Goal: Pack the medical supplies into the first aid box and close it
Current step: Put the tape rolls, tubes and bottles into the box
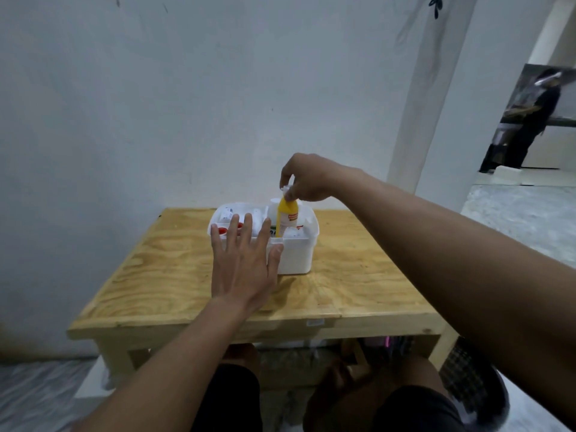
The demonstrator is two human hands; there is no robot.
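A white first aid box (297, 257) stands open on the wooden table (174, 269), near its far middle. My right hand (307, 179) pinches the white cap of a yellow bottle (288, 218), which stands upright in the box's right part. My left hand (244, 260) is flat with fingers spread, resting against the box's near left side and rim. Behind its fingers, white packets and red-marked items (223, 230) lie in the left part of the box. No lid is visible.
The table stands against a white wall (156, 104). A white pillar (427, 104) rises at the back right. A person (536, 120) stands far off at the right. My knees are under the table's near edge.
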